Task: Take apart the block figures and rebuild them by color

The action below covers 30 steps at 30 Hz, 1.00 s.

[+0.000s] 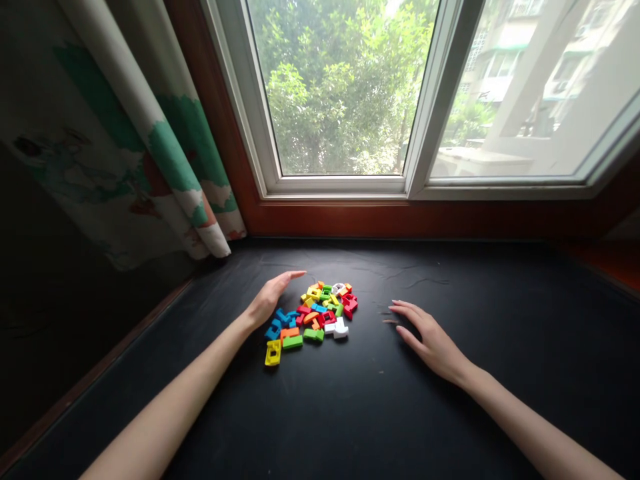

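A loose pile of small plastic building blocks [311, 319] in several colours lies on the black surface between my hands. My left hand [271, 299] is at the pile's left side, fingers stretched out toward the far edge, holding nothing. Close to its wrist are blue blocks [275, 328]. A yellow block [273, 353] with a square hole sits at the near left, beside a flat green block [293, 342]. White blocks [341, 328] form the pile's near right edge. Further right, apart from the blocks, my right hand [430, 339] rests low over the surface with fingers spread and nothing in them.
The black tabletop [350, 413] runs up to a brown wooden sill [330, 220] below a white-framed window [333, 189]. A patterned curtain [175, 153] hangs at the left, its hem touching the back left of the surface.
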Each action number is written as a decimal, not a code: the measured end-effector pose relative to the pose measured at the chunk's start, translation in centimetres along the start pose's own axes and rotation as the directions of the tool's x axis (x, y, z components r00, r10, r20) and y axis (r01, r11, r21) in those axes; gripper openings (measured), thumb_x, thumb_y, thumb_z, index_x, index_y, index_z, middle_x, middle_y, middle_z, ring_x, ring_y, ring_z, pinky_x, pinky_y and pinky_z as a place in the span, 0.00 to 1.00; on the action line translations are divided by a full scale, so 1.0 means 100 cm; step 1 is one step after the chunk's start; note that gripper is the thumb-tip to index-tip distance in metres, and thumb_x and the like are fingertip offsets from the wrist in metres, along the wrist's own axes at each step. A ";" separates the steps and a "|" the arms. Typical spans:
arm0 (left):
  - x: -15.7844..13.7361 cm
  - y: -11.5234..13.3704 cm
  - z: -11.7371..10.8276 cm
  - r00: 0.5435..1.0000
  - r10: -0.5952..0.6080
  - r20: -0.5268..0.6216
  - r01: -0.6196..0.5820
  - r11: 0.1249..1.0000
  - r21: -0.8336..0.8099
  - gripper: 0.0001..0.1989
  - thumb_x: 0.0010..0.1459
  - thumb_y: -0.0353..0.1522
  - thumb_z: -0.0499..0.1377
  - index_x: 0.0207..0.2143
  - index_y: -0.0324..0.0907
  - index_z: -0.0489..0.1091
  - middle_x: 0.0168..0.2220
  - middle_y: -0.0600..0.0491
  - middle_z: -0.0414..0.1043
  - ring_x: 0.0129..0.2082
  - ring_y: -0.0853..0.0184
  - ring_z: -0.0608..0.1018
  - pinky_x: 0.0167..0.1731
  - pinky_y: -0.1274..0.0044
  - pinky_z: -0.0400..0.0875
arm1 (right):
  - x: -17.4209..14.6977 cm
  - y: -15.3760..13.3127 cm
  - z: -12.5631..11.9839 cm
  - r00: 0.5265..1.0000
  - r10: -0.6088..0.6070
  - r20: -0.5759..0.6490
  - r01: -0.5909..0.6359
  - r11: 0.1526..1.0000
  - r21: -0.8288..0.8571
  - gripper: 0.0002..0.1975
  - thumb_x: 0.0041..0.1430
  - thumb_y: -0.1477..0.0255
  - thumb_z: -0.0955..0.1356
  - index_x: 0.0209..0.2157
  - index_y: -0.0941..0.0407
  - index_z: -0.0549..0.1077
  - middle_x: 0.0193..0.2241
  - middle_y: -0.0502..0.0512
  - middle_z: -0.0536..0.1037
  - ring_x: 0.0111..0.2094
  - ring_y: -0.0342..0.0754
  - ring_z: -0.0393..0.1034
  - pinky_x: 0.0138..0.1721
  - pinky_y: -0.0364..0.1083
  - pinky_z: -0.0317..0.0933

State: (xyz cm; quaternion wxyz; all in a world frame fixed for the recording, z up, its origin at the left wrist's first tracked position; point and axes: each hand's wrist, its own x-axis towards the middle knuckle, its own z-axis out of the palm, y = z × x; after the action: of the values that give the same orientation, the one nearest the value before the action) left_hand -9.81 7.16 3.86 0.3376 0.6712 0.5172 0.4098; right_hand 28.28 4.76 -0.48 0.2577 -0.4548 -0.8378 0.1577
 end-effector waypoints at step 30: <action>-0.004 0.002 0.069 0.978 -0.084 -0.191 0.110 0.986 0.129 0.25 0.66 0.42 0.43 0.61 0.42 0.59 0.59 0.45 0.67 0.60 0.58 0.70 0.59 0.64 0.62 | 0.121 -0.038 0.066 0.999 0.040 0.037 -0.052 0.901 0.430 0.16 0.66 0.67 0.59 0.51 0.54 0.71 0.50 0.57 0.76 0.51 0.49 0.70 0.54 0.49 0.61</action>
State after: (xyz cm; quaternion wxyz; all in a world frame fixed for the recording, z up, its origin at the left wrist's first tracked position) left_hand -3.60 6.50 0.93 0.2600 0.6261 0.6057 0.4165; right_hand 16.42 12.68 -0.46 0.3366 -0.4039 -0.7748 0.3512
